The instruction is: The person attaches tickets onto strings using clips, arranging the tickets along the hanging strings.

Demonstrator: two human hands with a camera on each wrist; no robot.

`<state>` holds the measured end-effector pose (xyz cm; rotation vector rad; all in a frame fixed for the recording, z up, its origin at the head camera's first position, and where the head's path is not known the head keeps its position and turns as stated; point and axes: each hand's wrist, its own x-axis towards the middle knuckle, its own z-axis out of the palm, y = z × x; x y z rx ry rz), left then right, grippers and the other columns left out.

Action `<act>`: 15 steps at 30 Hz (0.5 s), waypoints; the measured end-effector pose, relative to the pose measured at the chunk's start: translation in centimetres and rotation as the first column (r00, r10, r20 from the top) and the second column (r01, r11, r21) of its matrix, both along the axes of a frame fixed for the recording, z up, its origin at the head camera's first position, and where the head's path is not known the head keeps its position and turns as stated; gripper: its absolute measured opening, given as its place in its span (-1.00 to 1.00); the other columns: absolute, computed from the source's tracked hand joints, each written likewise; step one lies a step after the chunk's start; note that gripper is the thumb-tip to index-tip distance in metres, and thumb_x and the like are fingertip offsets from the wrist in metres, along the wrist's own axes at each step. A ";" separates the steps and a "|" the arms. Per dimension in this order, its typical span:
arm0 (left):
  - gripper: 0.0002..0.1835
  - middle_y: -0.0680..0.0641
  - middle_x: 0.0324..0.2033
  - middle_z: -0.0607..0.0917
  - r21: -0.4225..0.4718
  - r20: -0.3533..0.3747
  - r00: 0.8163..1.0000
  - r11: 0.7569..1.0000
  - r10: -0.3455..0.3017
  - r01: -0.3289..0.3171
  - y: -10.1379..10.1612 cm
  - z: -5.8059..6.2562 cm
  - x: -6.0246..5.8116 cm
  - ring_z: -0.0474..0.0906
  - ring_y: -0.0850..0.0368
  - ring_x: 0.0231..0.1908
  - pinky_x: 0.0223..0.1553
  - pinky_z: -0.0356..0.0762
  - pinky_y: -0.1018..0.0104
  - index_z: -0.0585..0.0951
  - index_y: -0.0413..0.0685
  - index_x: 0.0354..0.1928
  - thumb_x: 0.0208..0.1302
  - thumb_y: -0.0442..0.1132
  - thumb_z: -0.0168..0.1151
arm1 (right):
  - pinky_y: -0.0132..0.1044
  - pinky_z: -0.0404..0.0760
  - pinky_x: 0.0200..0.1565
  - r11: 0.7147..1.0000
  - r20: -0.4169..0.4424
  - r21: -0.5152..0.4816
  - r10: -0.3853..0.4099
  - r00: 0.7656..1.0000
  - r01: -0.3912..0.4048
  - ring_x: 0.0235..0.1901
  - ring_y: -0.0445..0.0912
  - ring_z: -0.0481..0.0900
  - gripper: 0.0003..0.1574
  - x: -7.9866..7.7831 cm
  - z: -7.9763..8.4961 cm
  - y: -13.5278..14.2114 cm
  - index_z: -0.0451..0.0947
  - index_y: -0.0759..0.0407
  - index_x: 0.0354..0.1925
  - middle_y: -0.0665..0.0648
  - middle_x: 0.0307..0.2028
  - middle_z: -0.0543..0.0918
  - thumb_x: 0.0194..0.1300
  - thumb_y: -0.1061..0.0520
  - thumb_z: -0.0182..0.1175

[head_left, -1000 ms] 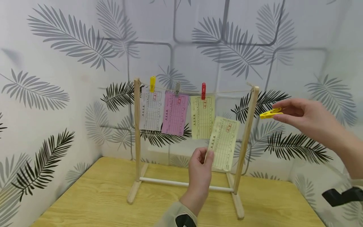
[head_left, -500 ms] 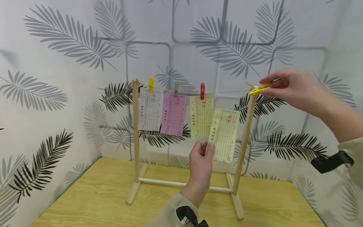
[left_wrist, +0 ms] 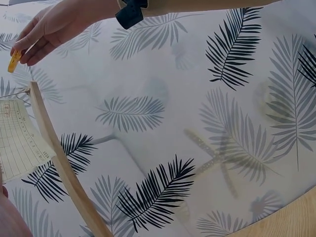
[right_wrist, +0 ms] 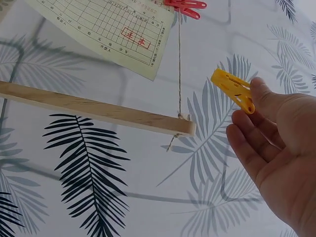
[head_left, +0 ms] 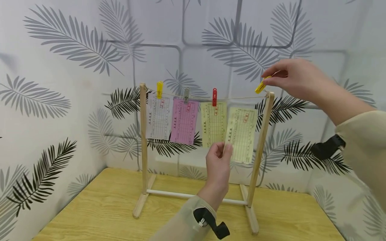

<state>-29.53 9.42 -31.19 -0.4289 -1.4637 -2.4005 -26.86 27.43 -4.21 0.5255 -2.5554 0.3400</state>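
My left hand (head_left: 217, 164) pinches a pale yellow printed receipt slip (head_left: 242, 135) by its lower left edge, holding it upright just below the string (head_left: 241, 97). My right hand (head_left: 297, 78) pinches a yellow clothespin (head_left: 261, 85) between thumb and fingers, above the string near the right post. In the right wrist view the clothespin (right_wrist: 234, 90) is apart from the string (right_wrist: 179, 64). Left of the held slip, a red clothespin (head_left: 214, 97) fastens another yellow slip (head_left: 213, 124) to the string.
A wooden stand has a left post (head_left: 143, 134), a right post (head_left: 261, 147) and a white bottom bar (head_left: 172, 193) on the wood-grain table (head_left: 99, 207). A pink slip (head_left: 184, 122) hangs by a grey clothespin (head_left: 186, 94), a white slip (head_left: 158, 117) by a yellow one. Leaf-patterned wall covering stands behind.
My left hand has raised the slip upward and slightly right, closer to the string. My right hand has moved left and up with the yellow clothespin, which now points down toward the string.
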 end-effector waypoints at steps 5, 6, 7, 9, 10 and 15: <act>-0.84 0.01 -0.25 0.58 0.013 0.005 1.000 1.000 -0.001 0.001 0.2 0.3 -0.4 0.47 0.15 -0.17 -0.01 0.48 0.18 0.60 -0.04 -0.13 0.43 -0.12 0.28 | 0.07 0.42 0.10 0.999 0.021 -0.036 0.038 0.999 -0.037 0.13 0.10 0.57 -0.50 -1.1 0.3 -0.6 0.53 0.08 0.27 0.19 0.11 0.63 0.47 -0.08 0.21; -0.84 0.01 -0.25 0.58 0.015 0.008 1.000 1.000 0.001 -0.002 0.3 0.4 -0.5 0.47 0.15 -0.17 -0.01 0.48 0.18 0.60 -0.04 -0.13 0.43 -0.12 0.28 | 0.06 0.42 0.11 0.998 0.026 -0.043 0.050 0.998 -0.049 0.15 0.10 0.57 -0.50 -1.3 0.3 -0.7 0.52 0.09 0.27 0.18 0.12 0.63 0.47 -0.05 0.21; -0.84 0.02 -0.25 0.58 0.015 0.012 1.000 1.000 0.004 -0.004 0.3 0.5 -0.6 0.47 0.15 -0.16 0.00 0.48 0.18 0.60 -0.05 -0.13 0.43 -0.12 0.27 | 0.07 0.43 0.12 0.997 0.031 -0.049 0.065 0.997 -0.064 0.16 0.10 0.56 -0.50 -1.5 0.3 -0.9 0.52 0.11 0.27 0.20 0.13 0.62 0.47 -0.03 0.22; -0.84 0.02 -0.25 0.58 0.017 0.017 1.000 1.000 0.009 -0.009 0.4 0.6 -0.8 0.47 0.15 -0.16 0.00 0.48 0.17 0.60 -0.05 -0.14 0.43 -0.12 0.27 | 0.07 0.46 0.12 0.995 0.044 -0.050 0.092 0.995 -0.090 0.18 0.10 0.55 -0.52 -1.9 0.2 -1.2 0.50 0.14 0.28 0.20 0.15 0.59 0.48 0.02 0.20; -0.84 0.02 -0.25 0.58 0.019 0.021 1.000 1.000 0.010 -0.011 0.4 0.7 -0.9 0.47 0.15 -0.16 0.00 0.48 0.17 0.60 -0.05 -0.14 0.43 -0.12 0.27 | 0.08 0.46 0.12 0.993 0.052 -0.053 0.104 0.993 -0.101 0.20 0.11 0.55 -0.53 -2.1 0.2 -1.4 0.50 0.15 0.27 0.21 0.15 0.58 0.49 0.04 0.20; -0.85 0.01 -0.26 0.60 0.031 0.024 1.000 0.999 0.009 -0.010 0.8 0.9 -1.5 0.49 0.14 -0.17 0.05 0.49 0.07 0.61 -0.04 -0.16 0.42 -0.12 0.28 | 0.03 0.50 0.05 0.992 0.102 -0.031 0.122 0.987 -0.119 0.18 0.11 0.55 -0.55 -2.8 0.3 -2.3 0.47 0.15 0.28 0.23 0.14 0.54 0.49 0.12 0.18</act>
